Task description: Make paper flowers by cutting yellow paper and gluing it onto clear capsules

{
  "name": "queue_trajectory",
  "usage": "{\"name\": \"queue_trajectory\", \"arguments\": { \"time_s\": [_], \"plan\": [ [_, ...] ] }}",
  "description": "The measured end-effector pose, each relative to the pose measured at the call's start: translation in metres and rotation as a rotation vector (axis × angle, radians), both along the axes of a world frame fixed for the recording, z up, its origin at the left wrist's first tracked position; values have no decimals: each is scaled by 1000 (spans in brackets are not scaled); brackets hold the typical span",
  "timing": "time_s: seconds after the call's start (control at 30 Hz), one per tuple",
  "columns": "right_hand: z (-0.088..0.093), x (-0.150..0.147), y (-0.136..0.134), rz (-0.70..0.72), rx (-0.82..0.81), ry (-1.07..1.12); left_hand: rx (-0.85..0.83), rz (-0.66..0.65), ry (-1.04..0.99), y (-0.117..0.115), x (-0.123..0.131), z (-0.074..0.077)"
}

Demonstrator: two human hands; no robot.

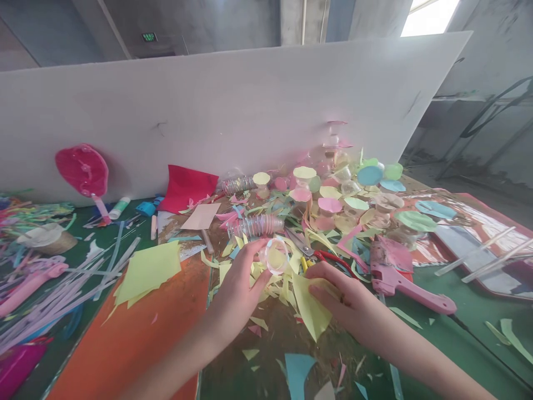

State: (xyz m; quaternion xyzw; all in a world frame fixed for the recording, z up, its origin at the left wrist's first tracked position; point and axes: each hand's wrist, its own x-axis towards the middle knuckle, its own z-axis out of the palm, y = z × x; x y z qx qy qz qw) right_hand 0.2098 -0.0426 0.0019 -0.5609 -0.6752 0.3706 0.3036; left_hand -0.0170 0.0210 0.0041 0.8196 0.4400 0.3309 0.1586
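Note:
Near the middle of the table, my left hand (244, 280) holds a small clear plastic cup (276, 256) between thumb and fingers, its round end facing me. Just to the right, a piece of yellow paper (313, 308) hangs from the closed fingers of my right hand (337, 291). The cup and the paper are close together. Behind my right hand lie scissors with red handles (333, 258), partly among paper scraps. Yellow cuttings (278, 289) lie below the cup.
A pink glue gun (410, 286) with a cord lies at right. Paper-topped cups (330, 204) crowd the back right. Yellow sheets (152, 269) rest on an orange board (137, 339) at left, beside pale strips (83, 286). A white panel (208, 111) stands behind.

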Motion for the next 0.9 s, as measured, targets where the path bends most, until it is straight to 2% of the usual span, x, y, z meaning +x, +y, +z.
{"name": "queue_trajectory", "arguments": {
  "time_s": [0.17, 0.27, 0.4, 0.5, 0.6, 0.73, 0.9],
  "plan": [
    [2, -1, 1, -38, -35, -31, -14, 21, 16, -1, 0, -1],
    [2, -3, -1, -13, -55, -42, -37, 42, 14, -1, 1, 1],
    [-2, -5, 1, 36, 140, -165, -1, 29, -34, -2, 3, 9],
    [-5, -3, 5, -20, 351, -329, 17, 19, -57, -3, 3, 12],
    [-9, 1, 10, -105, 476, -438, 22, 23, -52, -3, 2, 11],
    [-12, 4, 14, -150, 505, -503, 34, 79, -20, -1, 1, 7],
    [-7, 8, 13, -175, 492, -573, 249, 59, -40, 9, -6, 4]
  ]
}}
